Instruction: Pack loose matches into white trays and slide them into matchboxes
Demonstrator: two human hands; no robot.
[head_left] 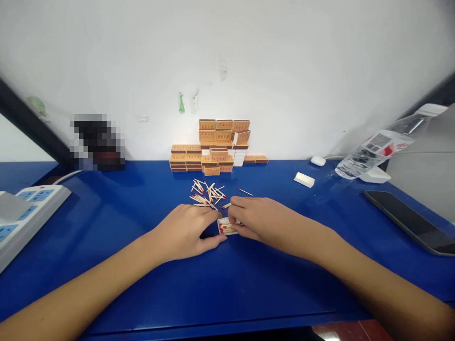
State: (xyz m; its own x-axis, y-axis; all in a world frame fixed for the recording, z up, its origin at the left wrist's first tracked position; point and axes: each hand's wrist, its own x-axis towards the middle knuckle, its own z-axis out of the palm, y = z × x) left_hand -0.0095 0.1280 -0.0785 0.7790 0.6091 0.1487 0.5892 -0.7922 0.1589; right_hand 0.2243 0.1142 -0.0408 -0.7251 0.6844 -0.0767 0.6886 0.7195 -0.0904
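A small white matchbox tray [222, 220] lies on the blue table, with several red-tipped matches [224, 228] in it. My left hand [192, 230] holds the tray's left end between thumb and forefinger. Over the right part of the tray, my right hand [254, 218] is closed in a pinch, its fingertips on the matches. These fingers hide the tray's right end. Just beyond my hands is a loose pile of matches [209, 193], heads pointing various ways. A single match [245, 192] lies apart, to the right of the pile.
Stacked matchboxes [215, 137] stand against the wall. To the right are a white tray-like piece [304, 180], a small white case [318, 161], a leaning plastic bottle [380, 147] and a phone [408, 220]. At left lies a power strip [53, 194], near a pixelated dark object [99, 144].
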